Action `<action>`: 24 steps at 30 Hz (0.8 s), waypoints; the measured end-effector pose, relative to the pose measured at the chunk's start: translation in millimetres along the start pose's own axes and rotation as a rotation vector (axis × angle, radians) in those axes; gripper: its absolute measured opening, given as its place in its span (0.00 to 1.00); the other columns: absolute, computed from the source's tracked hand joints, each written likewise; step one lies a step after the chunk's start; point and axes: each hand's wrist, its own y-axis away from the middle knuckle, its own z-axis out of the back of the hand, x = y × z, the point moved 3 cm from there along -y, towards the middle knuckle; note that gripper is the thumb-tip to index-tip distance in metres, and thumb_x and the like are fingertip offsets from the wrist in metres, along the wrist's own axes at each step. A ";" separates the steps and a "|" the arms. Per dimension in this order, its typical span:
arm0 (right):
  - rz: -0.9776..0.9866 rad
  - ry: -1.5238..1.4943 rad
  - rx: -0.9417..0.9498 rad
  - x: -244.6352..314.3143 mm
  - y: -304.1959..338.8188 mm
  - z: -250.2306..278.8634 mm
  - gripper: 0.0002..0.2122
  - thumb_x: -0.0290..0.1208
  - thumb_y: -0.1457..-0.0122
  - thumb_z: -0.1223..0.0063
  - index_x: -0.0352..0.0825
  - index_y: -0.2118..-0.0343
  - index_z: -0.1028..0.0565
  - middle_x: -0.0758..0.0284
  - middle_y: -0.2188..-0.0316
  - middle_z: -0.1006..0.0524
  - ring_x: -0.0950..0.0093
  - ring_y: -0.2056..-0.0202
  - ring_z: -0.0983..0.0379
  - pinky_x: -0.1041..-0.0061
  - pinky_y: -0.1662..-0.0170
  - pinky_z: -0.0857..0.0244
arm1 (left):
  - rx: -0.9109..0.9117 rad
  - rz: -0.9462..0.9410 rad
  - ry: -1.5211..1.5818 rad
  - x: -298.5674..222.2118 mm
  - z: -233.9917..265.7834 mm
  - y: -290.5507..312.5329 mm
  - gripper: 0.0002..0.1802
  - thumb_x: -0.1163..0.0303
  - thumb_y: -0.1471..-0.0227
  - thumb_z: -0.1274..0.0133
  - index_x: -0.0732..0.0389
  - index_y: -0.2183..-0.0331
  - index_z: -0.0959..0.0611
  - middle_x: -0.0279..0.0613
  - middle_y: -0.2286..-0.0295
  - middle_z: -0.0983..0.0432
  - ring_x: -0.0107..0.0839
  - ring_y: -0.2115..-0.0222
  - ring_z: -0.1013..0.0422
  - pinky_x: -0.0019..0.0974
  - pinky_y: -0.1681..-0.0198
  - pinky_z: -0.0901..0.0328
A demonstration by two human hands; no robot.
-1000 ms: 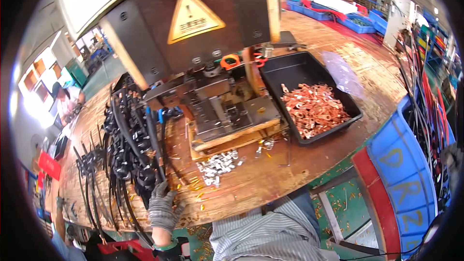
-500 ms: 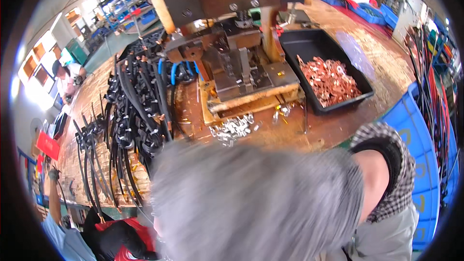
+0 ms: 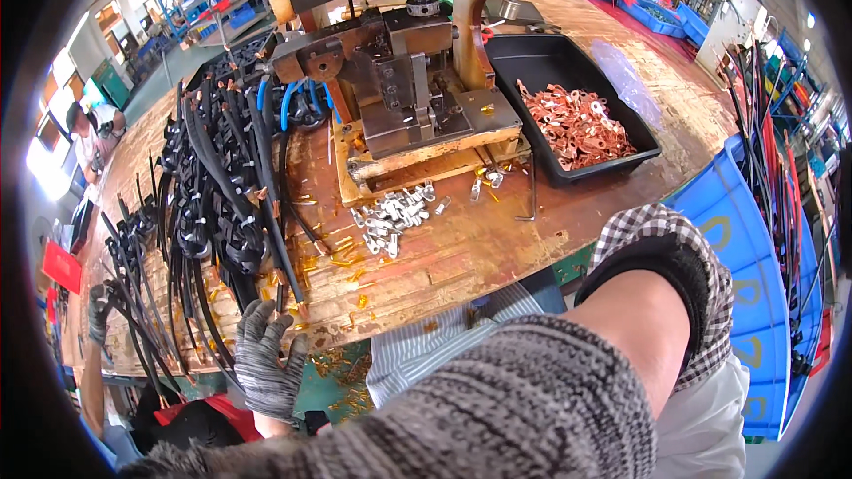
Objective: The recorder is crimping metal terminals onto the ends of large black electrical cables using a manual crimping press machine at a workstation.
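Lying under left hand (image 3: 266, 359): black cables (image 3: 213, 204).

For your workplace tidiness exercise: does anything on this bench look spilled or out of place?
Yes. Small silver terminals lie loose on the wooden bench before the press, with yellow bits strewn around them, while the copper terminals sit contained in the black tray.

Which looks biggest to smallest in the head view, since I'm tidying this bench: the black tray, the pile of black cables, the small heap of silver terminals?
1. pile of black cables, sprawling down the bench's left side.
2. black tray of copper lugs, clearly smaller.
3. heap of silver terminals, by far the smallest.
Fisheye bending leaves the order unchanged.
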 end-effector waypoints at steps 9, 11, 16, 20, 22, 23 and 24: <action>-0.023 -0.093 -0.001 4.2 11.9 3.2 0.09 0.36 0.61 0.50 0.40 0.76 0.29 0.72 0.82 0.31 0.73 0.83 0.34 0.73 0.82 0.42 | -0.015 0.307 0.330 25.3 -12.4 18.7 0.18 0.77 0.70 0.43 0.60 0.68 0.22 0.46 0.58 0.31 0.46 0.53 0.38 0.42 0.51 0.40; -0.044 -0.107 0.002 5.8 13.4 7.8 0.09 0.36 0.60 0.50 0.40 0.75 0.28 0.72 0.82 0.31 0.73 0.83 0.34 0.73 0.82 0.42 | -0.047 0.165 0.214 27.7 -10.6 20.3 0.17 0.77 0.69 0.43 0.60 0.68 0.22 0.46 0.59 0.31 0.46 0.53 0.37 0.42 0.51 0.40; -0.162 -0.098 0.008 -6.8 21.4 22.4 0.09 0.36 0.58 0.50 0.40 0.73 0.28 0.72 0.81 0.29 0.73 0.82 0.33 0.74 0.83 0.41 | -0.059 0.284 0.282 14.3 0.4 13.4 0.14 0.73 0.68 0.42 0.59 0.71 0.22 0.44 0.61 0.30 0.45 0.55 0.36 0.43 0.54 0.39; -0.389 0.150 0.075 -16.8 30.9 38.2 0.08 0.36 0.58 0.49 0.41 0.74 0.27 0.71 0.79 0.29 0.75 0.82 0.33 0.75 0.84 0.42 | -0.066 0.041 -0.115 -4.0 20.9 12.0 0.13 0.69 0.66 0.42 0.58 0.71 0.22 0.43 0.63 0.29 0.45 0.57 0.34 0.43 0.57 0.37; -0.476 0.385 0.122 -18.9 52.2 45.8 0.05 0.36 0.58 0.48 0.44 0.76 0.28 0.74 0.81 0.30 0.75 0.83 0.34 0.73 0.83 0.42 | -0.101 0.016 -0.088 1.4 12.3 3.3 0.12 0.69 0.65 0.41 0.57 0.72 0.22 0.43 0.64 0.28 0.44 0.59 0.33 0.42 0.59 0.36; -0.467 0.492 0.116 -18.7 67.3 47.6 0.04 0.36 0.55 0.49 0.46 0.76 0.29 0.77 0.83 0.32 0.74 0.83 0.36 0.71 0.82 0.42 | -0.070 0.010 -0.083 4.3 9.9 -1.9 0.12 0.68 0.64 0.41 0.57 0.71 0.22 0.43 0.63 0.29 0.44 0.58 0.34 0.43 0.57 0.36; -0.496 0.597 0.118 -21.0 77.7 46.0 0.04 0.37 0.55 0.48 0.46 0.77 0.29 0.75 0.82 0.32 0.74 0.83 0.35 0.70 0.82 0.42 | -0.035 0.026 -0.090 8.4 11.3 -0.4 0.13 0.67 0.63 0.42 0.57 0.70 0.21 0.43 0.62 0.30 0.44 0.56 0.35 0.43 0.56 0.37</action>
